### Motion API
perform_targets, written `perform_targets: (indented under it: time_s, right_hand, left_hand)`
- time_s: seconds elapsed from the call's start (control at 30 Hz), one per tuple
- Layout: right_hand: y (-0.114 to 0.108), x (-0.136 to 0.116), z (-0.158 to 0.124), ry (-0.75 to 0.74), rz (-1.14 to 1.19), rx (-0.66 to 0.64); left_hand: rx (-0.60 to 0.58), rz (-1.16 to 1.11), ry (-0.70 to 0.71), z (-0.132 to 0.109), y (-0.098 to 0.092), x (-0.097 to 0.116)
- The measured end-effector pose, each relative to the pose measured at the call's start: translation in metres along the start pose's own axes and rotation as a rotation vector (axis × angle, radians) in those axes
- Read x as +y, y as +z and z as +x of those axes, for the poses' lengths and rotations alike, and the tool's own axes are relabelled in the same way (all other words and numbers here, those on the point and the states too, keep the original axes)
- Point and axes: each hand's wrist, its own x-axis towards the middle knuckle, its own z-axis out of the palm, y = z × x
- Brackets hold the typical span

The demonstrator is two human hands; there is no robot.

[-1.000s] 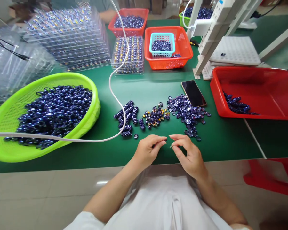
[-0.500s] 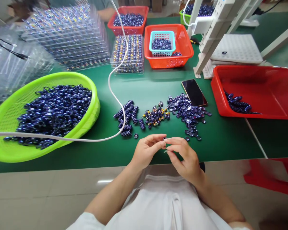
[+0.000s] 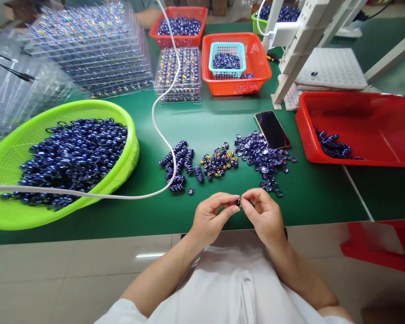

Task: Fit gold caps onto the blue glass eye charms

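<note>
Grip: While the thumb and fingertips of my left hand (image 3: 211,220) pinch a small dark piece (image 3: 237,203), those of my right hand (image 3: 265,218) appear pressed together on its other side, above the near part of the table (image 3: 148,216).
Progress on the piece: judged under way and not complete, since I have both hands on it; whether it is one part or two joined, I cannot tell.
Look of the piece: dark, rounded and very small; my fingers hide most of its detail.
Yellow-flecked pieces (image 3: 219,163): a loose pile ahead of my hands; supply or output, I cannot say.
Dark ringed stacks (image 3: 189,161): several lying left of that pile, a single loose piece (image 3: 191,191) near them.
Flat discs (image 3: 265,164): glossy blue-black, heaped to the right against the phone (image 3: 272,129); by my judgement, plenty is left to handle.
Red bin (image 3: 374,130): farther right, with a small cluster of dark strands (image 3: 337,147) inside.
Lime basket (image 3: 132,135): far left, heaped with dark looped pieces (image 3: 74,153).
Clear trays (image 3: 178,97): stacked at the rear, filled with orderly rows; I take these as work done.
</note>
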Motion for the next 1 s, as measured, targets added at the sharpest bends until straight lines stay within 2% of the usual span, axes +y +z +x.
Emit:
perform_targets:
  time_s: [0.27,0.37,0.67,0.87,1.0]
  right_hand:
    - [-0.006,-0.006,0.004,-0.068,-0.062,-0.061]
    - [-0.007,-0.008,0.004,-0.052,-0.039,-0.069]
    - [-0.007,-0.011,0.006,0.014,0.003,-0.204]
    - [-0.010,-0.010,0.006,0.042,-0.014,-0.219]
    - [-0.009,-0.009,0.007,0.081,0.088,-0.246]
  left_hand:
    - [-0.015,0.046,0.000,-0.002,-0.003,0.001]
    - [0.001,0.048,0.034,-0.002,-0.004,-0.001]
    - [-0.044,0.046,0.030,0.001,-0.009,-0.003]
    - [-0.062,0.095,0.015,0.000,-0.011,-0.005]
    - [-0.063,0.091,0.066,-0.001,-0.009,-0.003]
